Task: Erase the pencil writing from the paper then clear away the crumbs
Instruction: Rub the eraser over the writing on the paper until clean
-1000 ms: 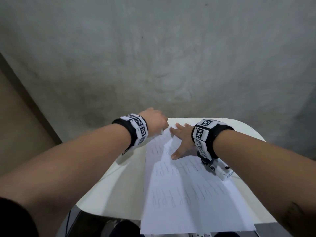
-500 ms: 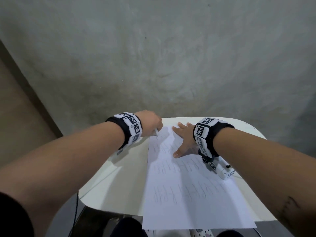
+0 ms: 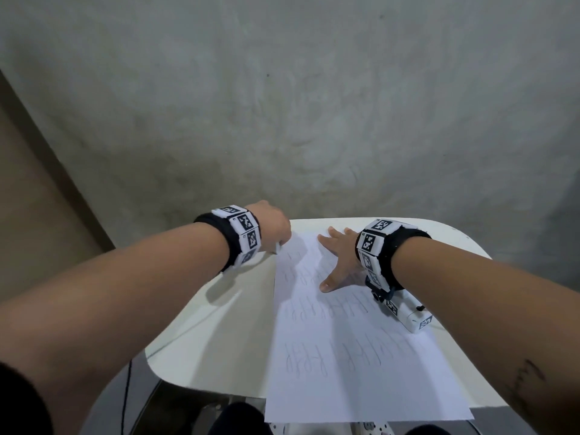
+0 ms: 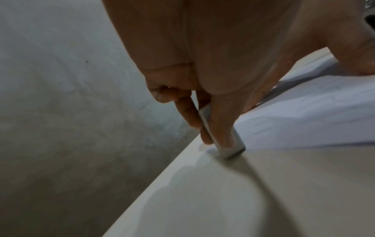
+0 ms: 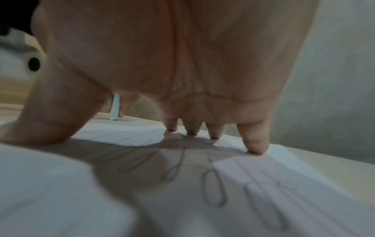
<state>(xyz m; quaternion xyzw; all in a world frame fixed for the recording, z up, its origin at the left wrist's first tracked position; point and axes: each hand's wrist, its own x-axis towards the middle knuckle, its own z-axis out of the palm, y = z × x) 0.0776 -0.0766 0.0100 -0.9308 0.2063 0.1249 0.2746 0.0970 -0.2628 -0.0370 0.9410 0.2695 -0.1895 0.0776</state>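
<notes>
A white sheet of paper (image 3: 345, 356) with rows of faint pencil writing (image 3: 314, 361) lies on a small cream table (image 3: 219, 334). My left hand (image 3: 276, 227) pinches a white eraser (image 4: 225, 142) between thumb and fingers. The eraser's lower end touches the bare table just left of the paper's far left corner. My right hand (image 3: 340, 259) lies flat with spread fingers on the paper's upper part and holds it down. The paper (image 5: 263, 184) and pencil loops (image 5: 213, 190) show under that palm, and the eraser (image 5: 115, 106) is beyond the thumb.
The table has rounded corners, and its far edge (image 3: 361, 220) runs close to a grey concrete wall (image 3: 282, 105). The paper's near edge overhangs the table's front. A dark cable (image 3: 127, 394) hangs below the table at the left.
My left hand has slid left with the eraser, off the paper's top left corner onto the bare table. The right hand has stayed pressed on the paper.
</notes>
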